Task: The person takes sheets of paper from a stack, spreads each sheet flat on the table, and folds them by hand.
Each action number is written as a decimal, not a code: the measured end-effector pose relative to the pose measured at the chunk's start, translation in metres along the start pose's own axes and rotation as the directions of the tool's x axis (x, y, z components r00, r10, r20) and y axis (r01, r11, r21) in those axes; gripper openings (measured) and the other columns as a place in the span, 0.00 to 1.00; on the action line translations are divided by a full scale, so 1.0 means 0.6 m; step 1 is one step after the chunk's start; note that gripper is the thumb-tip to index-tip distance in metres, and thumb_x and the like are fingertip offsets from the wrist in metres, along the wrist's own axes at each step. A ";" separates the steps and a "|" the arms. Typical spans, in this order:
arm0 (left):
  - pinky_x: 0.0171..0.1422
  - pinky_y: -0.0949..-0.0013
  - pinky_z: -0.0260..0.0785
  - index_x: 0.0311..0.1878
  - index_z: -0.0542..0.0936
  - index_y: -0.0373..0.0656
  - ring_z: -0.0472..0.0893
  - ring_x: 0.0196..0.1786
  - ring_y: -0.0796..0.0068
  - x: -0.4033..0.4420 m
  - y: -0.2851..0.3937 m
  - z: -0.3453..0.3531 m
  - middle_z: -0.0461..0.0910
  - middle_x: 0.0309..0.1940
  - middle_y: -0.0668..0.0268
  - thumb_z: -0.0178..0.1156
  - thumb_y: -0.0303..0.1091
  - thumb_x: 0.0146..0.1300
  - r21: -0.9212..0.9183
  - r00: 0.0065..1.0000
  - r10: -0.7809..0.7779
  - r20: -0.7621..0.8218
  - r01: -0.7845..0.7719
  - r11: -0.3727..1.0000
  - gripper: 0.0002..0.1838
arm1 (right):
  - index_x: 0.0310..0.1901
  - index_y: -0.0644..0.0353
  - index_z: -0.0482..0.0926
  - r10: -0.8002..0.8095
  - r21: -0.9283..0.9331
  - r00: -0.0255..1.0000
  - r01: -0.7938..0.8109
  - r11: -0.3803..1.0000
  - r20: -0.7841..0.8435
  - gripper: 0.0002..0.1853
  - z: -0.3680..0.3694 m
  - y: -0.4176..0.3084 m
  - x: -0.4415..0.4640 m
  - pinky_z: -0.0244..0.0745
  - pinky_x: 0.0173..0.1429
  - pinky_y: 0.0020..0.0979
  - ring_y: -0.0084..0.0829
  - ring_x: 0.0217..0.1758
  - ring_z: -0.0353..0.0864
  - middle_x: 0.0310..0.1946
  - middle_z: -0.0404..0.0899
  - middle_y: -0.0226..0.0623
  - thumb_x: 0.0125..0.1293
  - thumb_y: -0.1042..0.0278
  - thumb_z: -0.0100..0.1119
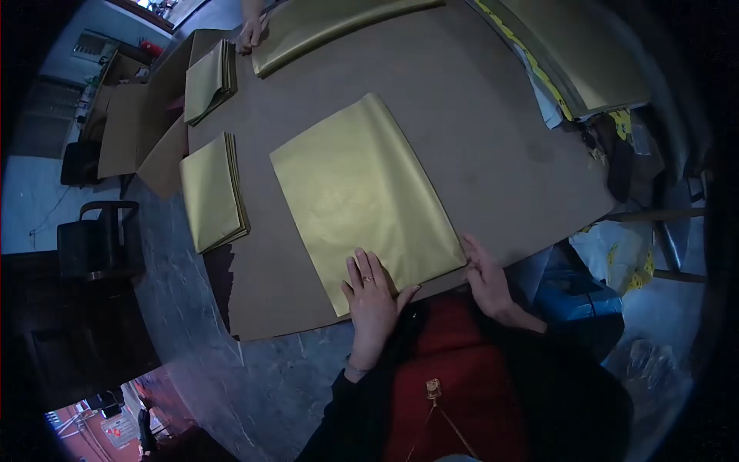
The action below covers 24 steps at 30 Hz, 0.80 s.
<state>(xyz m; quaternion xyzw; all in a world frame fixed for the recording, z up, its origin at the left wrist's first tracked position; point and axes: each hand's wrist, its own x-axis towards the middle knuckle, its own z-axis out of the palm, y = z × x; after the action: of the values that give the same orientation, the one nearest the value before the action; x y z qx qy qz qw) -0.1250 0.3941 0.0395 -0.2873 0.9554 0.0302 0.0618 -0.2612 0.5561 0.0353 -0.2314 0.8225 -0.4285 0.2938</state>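
A gold sheet of paper (350,196), folded over along its right side, lies on the brown board-covered table in front of me. My left hand (371,296) rests flat on the sheet's near edge, fingers spread and a ring on one of them. At the near right corner of the sheet is my right hand (486,277), its fingers apart and slightly bent beside the folded edge. Whether its fingertips press on the paper is hard to make out.
Two stacks of folded gold sheets, a near stack (212,192) and a far stack (209,83), sit along the table's left edge. Across the table, another person's hand (250,35) touches a long gold sheet (339,35). A large gold pile (593,61) stands at right, above plastic bags (577,296).
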 end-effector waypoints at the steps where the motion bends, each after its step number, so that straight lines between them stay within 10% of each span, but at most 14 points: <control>1: 0.59 0.39 0.62 0.64 0.61 0.29 0.58 0.69 0.45 0.000 0.000 0.001 0.54 0.68 0.45 0.54 0.70 0.52 -0.001 1.000 0.000 -0.003 0.000 1.000 0.52 | 0.63 0.61 0.62 0.120 0.140 0.992 -0.126 0.982 0.047 0.21 -0.006 -0.005 0.000 0.70 0.54 0.38 0.39 0.51 0.77 0.53 0.73 0.50 0.69 0.74 0.45; 5: 0.58 0.39 0.63 0.65 0.61 0.30 0.59 0.69 0.45 -0.001 0.000 0.004 0.54 0.69 0.45 0.55 0.70 0.52 0.000 1.000 -0.005 -0.012 0.005 1.000 0.52 | 0.55 0.65 0.69 0.243 0.101 0.955 -0.263 0.960 0.171 0.15 -0.014 -0.023 0.024 0.76 0.41 0.34 0.33 0.37 0.82 0.40 0.80 0.48 0.71 0.68 0.47; 7: 0.57 0.39 0.64 0.66 0.59 0.30 0.59 0.69 0.45 -0.001 -0.001 0.006 0.53 0.69 0.45 0.55 0.70 0.51 0.003 1.000 -0.003 -0.015 0.003 1.000 0.53 | 0.47 0.68 0.73 0.066 0.076 0.990 -0.076 0.994 0.125 0.14 -0.014 -0.013 0.030 0.75 0.26 0.29 0.27 0.21 0.79 0.26 0.81 0.42 0.71 0.65 0.48; 16: 0.66 0.41 0.55 0.68 0.61 0.39 0.55 0.71 0.48 -0.004 0.021 0.009 0.54 0.69 0.50 0.61 0.60 0.52 -0.117 0.998 0.032 -0.058 -0.039 0.992 0.46 | 0.39 0.69 0.75 0.092 0.145 0.983 -0.115 0.983 0.159 0.12 -0.034 0.001 0.022 0.70 0.19 0.26 0.23 0.16 0.74 0.21 0.79 0.37 0.70 0.67 0.48; 24: 0.70 0.53 0.56 0.67 0.62 0.43 0.58 0.71 0.59 0.021 0.059 0.043 0.56 0.70 0.60 0.60 0.41 0.61 -0.300 0.859 0.479 -0.182 -0.512 0.804 0.32 | 0.38 0.67 0.74 0.147 0.023 0.974 -0.153 0.988 0.172 0.10 -0.071 0.039 0.023 0.67 0.18 0.25 0.22 0.15 0.72 0.20 0.78 0.36 0.70 0.68 0.46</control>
<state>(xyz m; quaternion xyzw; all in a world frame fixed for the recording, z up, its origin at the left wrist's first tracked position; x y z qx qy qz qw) -0.1525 0.4194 0.0127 -0.0350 0.9792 0.1949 -0.0451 -0.3032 0.5839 0.0311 -0.1991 0.8017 -0.3984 0.3986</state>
